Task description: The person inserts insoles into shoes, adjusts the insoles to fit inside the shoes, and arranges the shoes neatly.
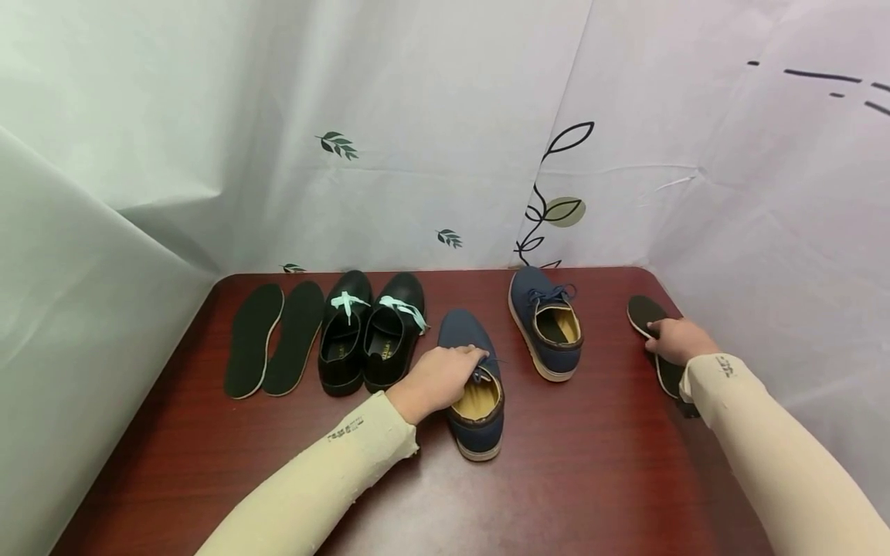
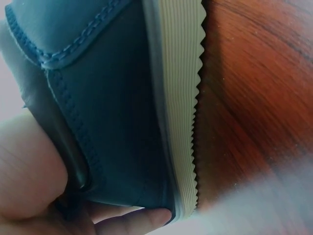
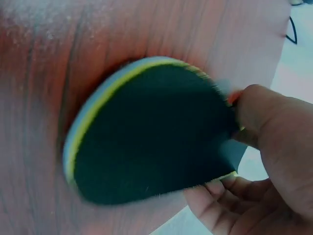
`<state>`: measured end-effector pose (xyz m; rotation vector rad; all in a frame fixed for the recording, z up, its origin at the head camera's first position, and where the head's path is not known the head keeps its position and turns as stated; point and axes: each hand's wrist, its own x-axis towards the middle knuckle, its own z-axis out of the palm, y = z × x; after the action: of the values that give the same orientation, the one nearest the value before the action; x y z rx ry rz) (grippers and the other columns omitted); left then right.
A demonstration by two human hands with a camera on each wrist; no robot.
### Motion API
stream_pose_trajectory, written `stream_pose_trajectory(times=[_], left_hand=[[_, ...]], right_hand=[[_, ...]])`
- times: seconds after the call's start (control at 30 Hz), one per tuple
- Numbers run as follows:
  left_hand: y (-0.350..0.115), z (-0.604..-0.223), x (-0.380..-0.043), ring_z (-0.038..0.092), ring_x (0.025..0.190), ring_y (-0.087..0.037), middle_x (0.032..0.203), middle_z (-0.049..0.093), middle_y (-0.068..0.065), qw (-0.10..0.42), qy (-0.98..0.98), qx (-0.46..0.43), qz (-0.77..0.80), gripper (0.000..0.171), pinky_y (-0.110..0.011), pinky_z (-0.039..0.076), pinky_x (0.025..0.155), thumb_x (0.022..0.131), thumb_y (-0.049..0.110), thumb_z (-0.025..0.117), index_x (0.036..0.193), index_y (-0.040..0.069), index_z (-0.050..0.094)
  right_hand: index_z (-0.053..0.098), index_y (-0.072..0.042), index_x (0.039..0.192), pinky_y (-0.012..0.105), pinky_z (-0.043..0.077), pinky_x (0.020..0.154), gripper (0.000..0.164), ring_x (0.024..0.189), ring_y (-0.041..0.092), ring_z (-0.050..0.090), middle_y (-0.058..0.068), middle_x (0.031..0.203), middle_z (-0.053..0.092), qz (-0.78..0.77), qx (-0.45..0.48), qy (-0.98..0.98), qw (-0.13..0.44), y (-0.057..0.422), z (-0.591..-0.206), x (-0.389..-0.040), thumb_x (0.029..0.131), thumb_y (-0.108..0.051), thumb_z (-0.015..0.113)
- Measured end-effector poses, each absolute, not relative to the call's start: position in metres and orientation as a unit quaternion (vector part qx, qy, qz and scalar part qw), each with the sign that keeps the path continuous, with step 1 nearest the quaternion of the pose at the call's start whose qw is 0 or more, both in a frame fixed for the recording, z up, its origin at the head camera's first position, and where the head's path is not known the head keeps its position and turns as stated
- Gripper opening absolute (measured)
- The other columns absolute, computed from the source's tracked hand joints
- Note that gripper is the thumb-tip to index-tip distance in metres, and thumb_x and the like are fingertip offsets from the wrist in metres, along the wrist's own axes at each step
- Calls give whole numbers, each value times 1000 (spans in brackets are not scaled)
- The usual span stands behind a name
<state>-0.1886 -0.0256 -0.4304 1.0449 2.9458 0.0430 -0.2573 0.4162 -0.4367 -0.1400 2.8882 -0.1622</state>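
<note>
Near the middle of the table, my left hand (image 1: 436, 380) grips a navy lace-up shoe (image 1: 462, 328) across its laces. The shoe's toe points away from me, and its tan lining shows at the opening. In the left wrist view, the thumb (image 2: 29, 161) lies at the collar and a fingertip (image 2: 159, 216) is against the side by the ridged pale sole (image 2: 178, 98). At the right edge of the table, my right hand (image 1: 684, 341) pinches a dark insole (image 1: 643, 310) around its middle. The right wrist view shows the insole's rounded end (image 3: 146, 137) close over the tabletop.
The matching navy shoe (image 1: 528, 316) stands at the back, between my hands, with a dark insole inside. Left of the gripped shoe are two black shoes (image 1: 351, 282) with mint laces, then two dark insoles (image 1: 250, 340). White curtains (image 1: 445, 116) enclose the reddish-brown table (image 1: 591, 463).
</note>
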Motion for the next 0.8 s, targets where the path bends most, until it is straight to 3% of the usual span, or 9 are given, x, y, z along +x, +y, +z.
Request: stream_pose_trajectory(times=[0.17,0.57,0.8], left_hand=[[-26,-432,-190,62,127,-24,144,64,-10,11,943,331,14,46,-41,60,97,98,11,59,143,13,55],[-25,-432,-189,62,128,-24,146,63,-10,23,944,329,12,47,-42,59,99,97,11,58,144,13,54],[-25,-430,-190,63,124,-24,146,63,-9,26,945,324,17,50,-42,61,95,95,9,58,144,14,54]], right_hand=[[56,12,134,70,51,92,54,123,65,44,45,136,53,-53,-57,991,106,414,-436,-258,89,-17,60],[59,10,133,73,47,94,52,121,63,48,47,133,54,-82,-54,993,63,416,-442,-250,91,-21,60],[58,9,134,57,50,74,54,97,48,57,48,126,56,-107,-45,993,22,402,-420,-240,89,-20,59]])
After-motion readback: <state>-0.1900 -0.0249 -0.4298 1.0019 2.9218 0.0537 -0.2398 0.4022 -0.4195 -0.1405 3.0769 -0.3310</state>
